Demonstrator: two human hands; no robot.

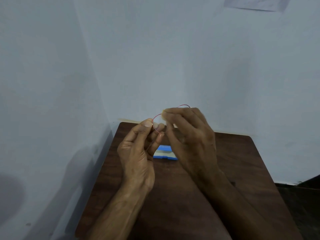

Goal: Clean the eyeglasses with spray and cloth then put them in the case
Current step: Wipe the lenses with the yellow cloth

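**Inspector:** Locate the eyeglasses.

**Assessor:** The eyeglasses (158, 121) are held in the air above the far end of the counter (242, 161), between both hands. Only two arcs of thin red rim are visible. The bridge, the temples and most of the second lens are hidden behind the fingers.

**Inspector:** State of each grip?

**Assessor:** The left hand (138, 149) has its grip clamped on the eyeglasses, with the thumb and fingertips pinched on the outer edge of the nearer rim. The right hand (192, 135) has its fingers bunched together on a pale yellowish cloth (164, 113), held against the frame. Only a small scrap of the cloth is visible at the fingertips, and the rest is covered by the hand. I cannot tell which lens face the cloth touches.

**Inspector:** And the case?

**Assessor:** A blue case (164, 153) lies open on the counter, below the hands and well apart from the eyeglasses. The two hands mask its left and right ends. Its pale interior is visible, but any contents are too blurred to make out.

**Inspector:** Surroundings?

**Assessor:** The counter is dark wood set into a corner of a pale blue wall (155, 58). A sheet of paper (254, 3) is fixed high on the wall and cut off by the top edge. A dark strip at the lower right (303, 187) cannot be made out.
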